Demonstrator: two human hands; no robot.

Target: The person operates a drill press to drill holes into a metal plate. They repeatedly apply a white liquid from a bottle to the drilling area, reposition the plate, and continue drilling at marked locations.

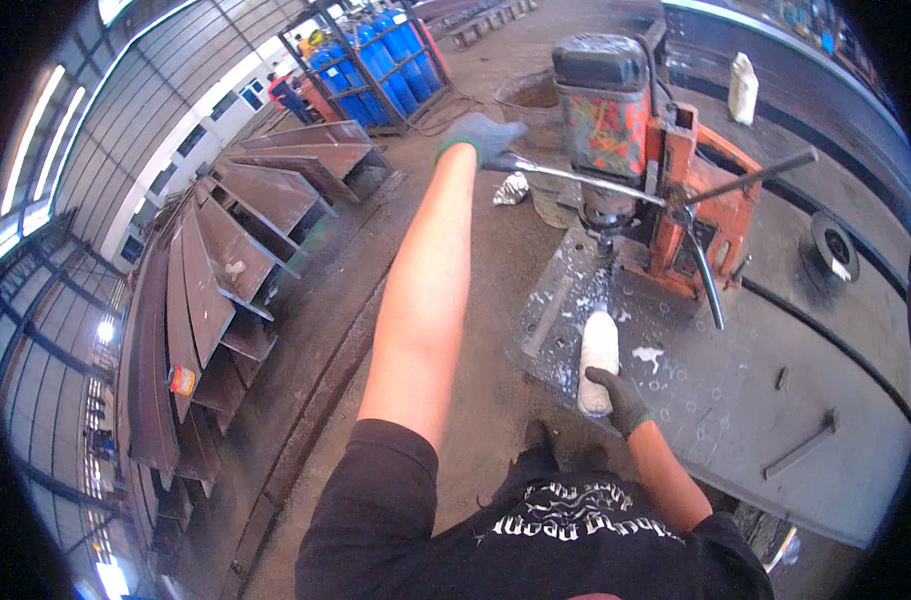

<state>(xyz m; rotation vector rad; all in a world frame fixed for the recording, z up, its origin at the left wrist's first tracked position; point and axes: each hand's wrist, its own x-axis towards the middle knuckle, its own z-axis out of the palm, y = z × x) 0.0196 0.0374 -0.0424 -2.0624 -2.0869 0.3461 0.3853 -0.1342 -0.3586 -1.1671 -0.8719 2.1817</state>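
Note:
My left hand (pixel 483 140), in a grey glove with a green cuff, reaches far forward and closes round the end of a long feed lever (pixel 585 180). That lever belongs to an orange magnetic drill (pixel 607 120) with a dark motor top, standing on a steel plate (pixel 695 390). My right hand (pixel 623 402), in a dark glove, grips a white plastic bottle (pixel 599 350). The bottle's tip points away from me towards the drill's chuck (pixel 607 212). White, wet-looking splashes and chalk-like circles mark the plate around the drill point, which is hard to make out.
A second white bottle (pixel 742 90) and a dark spool (pixel 830 252) stand beyond the plate on the right. A thin metal bar (pixel 800 445) lies on the plate. Stacked steel beams (pixel 225 235) fill the left; blue gas cylinders (pixel 375 70) stand caged behind, near a distant person (pixel 288 95).

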